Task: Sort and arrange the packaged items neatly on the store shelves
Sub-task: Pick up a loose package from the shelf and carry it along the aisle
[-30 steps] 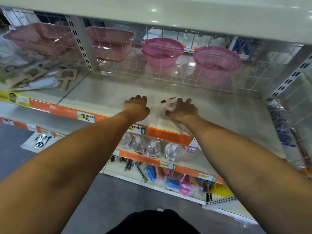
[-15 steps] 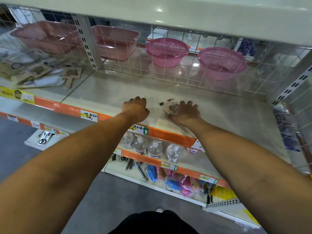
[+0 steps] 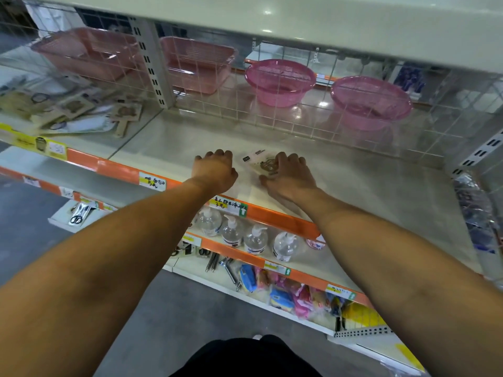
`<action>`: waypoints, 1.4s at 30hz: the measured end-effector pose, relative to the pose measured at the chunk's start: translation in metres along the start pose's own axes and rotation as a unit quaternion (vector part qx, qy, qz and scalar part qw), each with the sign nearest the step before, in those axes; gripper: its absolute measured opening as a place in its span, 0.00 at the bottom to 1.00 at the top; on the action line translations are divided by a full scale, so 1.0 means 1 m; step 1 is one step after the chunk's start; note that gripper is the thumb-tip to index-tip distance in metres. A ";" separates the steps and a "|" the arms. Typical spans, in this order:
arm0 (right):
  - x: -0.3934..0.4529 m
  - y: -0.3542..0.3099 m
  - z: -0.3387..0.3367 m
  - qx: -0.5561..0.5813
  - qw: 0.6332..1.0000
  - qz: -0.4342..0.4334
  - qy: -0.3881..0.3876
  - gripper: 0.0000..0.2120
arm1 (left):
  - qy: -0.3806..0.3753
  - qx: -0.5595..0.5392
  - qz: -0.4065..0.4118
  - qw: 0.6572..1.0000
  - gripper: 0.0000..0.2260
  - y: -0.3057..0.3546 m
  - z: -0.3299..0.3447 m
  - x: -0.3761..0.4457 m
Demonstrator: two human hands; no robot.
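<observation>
Left hand (image 3: 215, 170) curled, right hand (image 3: 288, 174) flat.

Two round pink baskets (image 3: 280, 82) (image 3: 370, 100) and two rectangular pink baskets (image 3: 88, 51) (image 3: 197, 63) are seen behind a white wire grid (image 3: 299, 112). Clear pump bottles (image 3: 257, 240) are lined up one shelf lower, scissors (image 3: 77, 214) lying further left.
</observation>
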State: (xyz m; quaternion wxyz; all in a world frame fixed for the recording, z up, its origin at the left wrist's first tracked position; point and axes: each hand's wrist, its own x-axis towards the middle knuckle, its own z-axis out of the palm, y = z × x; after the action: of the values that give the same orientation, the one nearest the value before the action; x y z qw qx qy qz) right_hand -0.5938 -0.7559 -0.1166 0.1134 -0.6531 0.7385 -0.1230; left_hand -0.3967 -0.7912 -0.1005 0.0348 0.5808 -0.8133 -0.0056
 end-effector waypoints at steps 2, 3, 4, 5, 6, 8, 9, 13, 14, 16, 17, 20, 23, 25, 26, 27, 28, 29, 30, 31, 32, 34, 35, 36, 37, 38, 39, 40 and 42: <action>0.005 -0.019 0.004 0.004 1.000 -0.018 -0.003 0.36 | 0.002 -0.001 -0.022 1.000 0.18 -0.017 -0.004 -0.008; 0.007 -0.029 0.006 0.004 1.000 -0.028 -0.006 0.36 | 0.003 0.002 -0.034 0.999 0.18 -0.027 -0.006 -0.013; 0.009 -0.041 0.009 0.004 0.999 -0.038 -0.010 0.37 | 0.004 0.005 -0.048 0.999 0.19 -0.037 -0.009 -0.018; 0.010 -0.053 0.012 0.003 0.999 -0.048 -0.014 0.36 | 0.005 0.006 -0.064 0.998 0.19 -0.048 -0.011 -0.024; 0.012 -0.065 0.016 0.000 0.998 -0.061 -0.018 0.36 | 0.004 0.005 -0.082 0.997 0.19 -0.059 -0.013 -0.030; 0.013 -0.091 0.022 -0.009 0.995 -0.094 -0.027 0.36 | -0.001 0.000 -0.120 0.993 0.19 -0.081 -0.018 -0.043; 0.013 -0.104 0.026 -0.010 0.993 -0.113 -0.031 0.36 | 0.002 -0.001 -0.137 0.991 0.19 -0.092 -0.019 -0.051; 0.008 -0.167 0.042 0.002 0.982 -0.182 -0.040 0.36 | 0.022 0.001 -0.194 0.981 0.20 -0.141 -0.023 -0.094; 0.006 -0.184 0.047 0.004 0.979 -0.199 -0.043 0.36 | 0.025 0.004 -0.210 0.977 0.20 -0.155 -0.023 -0.107; 0.000 -0.218 0.057 0.006 0.971 -0.232 -0.061 0.36 | 0.029 0.018 -0.238 0.971 0.21 -0.182 -0.024 -0.134; -0.003 -0.236 0.062 0.006 0.966 -0.246 -0.074 0.36 | 0.028 0.030 -0.252 0.967 0.21 -0.195 -0.025 -0.149; -0.017 -0.284 0.077 0.011 0.952 -0.289 -0.101 0.36 | 0.032 0.035 -0.299 0.953 0.23 -0.232 -0.025 -0.192; -0.034 -0.326 0.092 0.013 0.936 -0.330 -0.117 0.35 | 0.047 -0.019 -0.366 0.929 0.24 -0.264 -0.026 -0.231; -0.047 -0.351 0.100 0.007 0.929 -0.349 -0.126 0.34 | 0.047 -0.038 -0.398 0.915 0.24 -0.282 -0.026 -0.256; -0.053 -0.363 0.104 0.004 0.926 -0.355 -0.128 0.34 | 0.043 -0.041 -0.411 0.910 0.25 -0.290 -0.026 -0.268; -0.059 -0.374 0.108 0.003 0.923 -0.361 -0.130 0.34 | 0.040 -0.040 -0.423 0.904 0.25 -0.297 -0.026 -0.280; -0.066 -0.386 0.111 0.004 0.921 -0.367 -0.133 0.33 | 0.037 -0.035 -0.435 0.899 0.25 -0.305 -0.027 -0.292; -0.072 -0.397 0.115 0.007 0.918 -0.373 -0.136 0.33 | 0.036 -0.029 -0.445 0.894 0.25 -0.312 -0.027 -0.302; -0.078 -0.409 0.118 0.010 0.914 -0.381 -0.138 0.32 | 0.036 -0.024 -0.455 0.889 0.25 -0.319 -0.028 -0.312; -0.085 -0.420 0.121 0.012 0.911 -0.389 -0.139 0.32 | 0.036 -0.022 -0.464 0.885 0.24 -0.325 -0.029 -0.322; -0.091 -0.431 0.124 0.014 0.907 -0.396 -0.140 0.32 | 0.035 -0.023 -0.475 0.879 0.24 -0.330 -0.031 -0.331; -0.105 -0.452 0.131 0.019 0.902 -0.408 -0.143 0.32 | 0.033 -0.027 -0.494 0.868 0.24 -0.340 -0.032 -0.348; -0.112 -0.464 0.135 0.022 0.899 -0.414 -0.143 0.32 | 0.035 -0.028 -0.501 0.864 0.23 -0.346 -0.033 -0.356; -0.118 -0.474 0.138 0.023 0.897 -0.418 -0.144 0.32 | 0.037 -0.030 -0.508 0.860 0.23 -0.352 -0.033 -0.364; -0.123 -0.485 0.142 0.023 0.896 -0.420 -0.145 0.32 | 0.036 -0.032 -0.515 0.856 0.23 -0.358 -0.034 -0.370; -0.127 -0.494 0.144 0.022 0.895 -0.420 -0.147 0.32 | 0.034 -0.032 -0.522 0.852 0.23 -0.364 -0.034 -0.376; -0.130 -0.503 0.147 0.021 0.894 -0.422 -0.148 0.32 | 0.032 -0.033 -0.528 0.848 0.23 -0.371 -0.034 -0.382; -0.132 -0.512 0.149 0.020 0.893 -0.425 -0.148 0.32 | 0.029 -0.035 -0.535 0.844 0.23 -0.377 -0.034 -0.386; -0.132 -0.528 0.154 0.020 0.888 -0.436 -0.146 0.33 | 0.027 -0.038 -0.548 0.835 0.23 -0.391 -0.034 -0.391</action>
State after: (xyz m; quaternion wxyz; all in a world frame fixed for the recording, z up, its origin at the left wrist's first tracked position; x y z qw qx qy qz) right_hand -0.0327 -0.6911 -0.0875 0.1686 -0.9173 0.3522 -0.0781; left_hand 0.1009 -0.5473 -0.1055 0.0706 0.9294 -0.3600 -0.0389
